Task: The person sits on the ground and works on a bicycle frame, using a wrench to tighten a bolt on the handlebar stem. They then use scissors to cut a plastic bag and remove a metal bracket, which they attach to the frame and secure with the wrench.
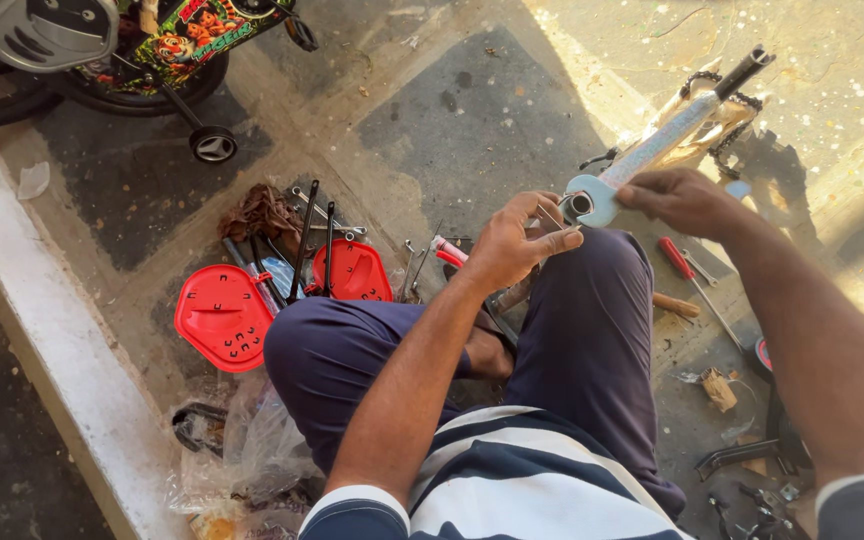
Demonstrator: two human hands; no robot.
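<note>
I sit on the ground with a small pale bicycle frame (667, 135) lying across my right knee, its chain at the far end. My right hand (680, 200) grips the light blue tube end (592, 203) of the frame. Just left of that opening, my left hand (514, 240) is closed on a thin metal tool whose tip points at the tube opening. My knees in dark blue trousers fill the middle of the view.
Two red plastic seat plates (224, 318) (355, 272), black rods, spanners and a brown rag (262, 212) lie at the left. A red-handled screwdriver (674, 258) and a wooden handle (674, 305) lie right. A child's bicycle with training wheel (213, 144) stands behind. A concrete kerb (42, 330) runs left.
</note>
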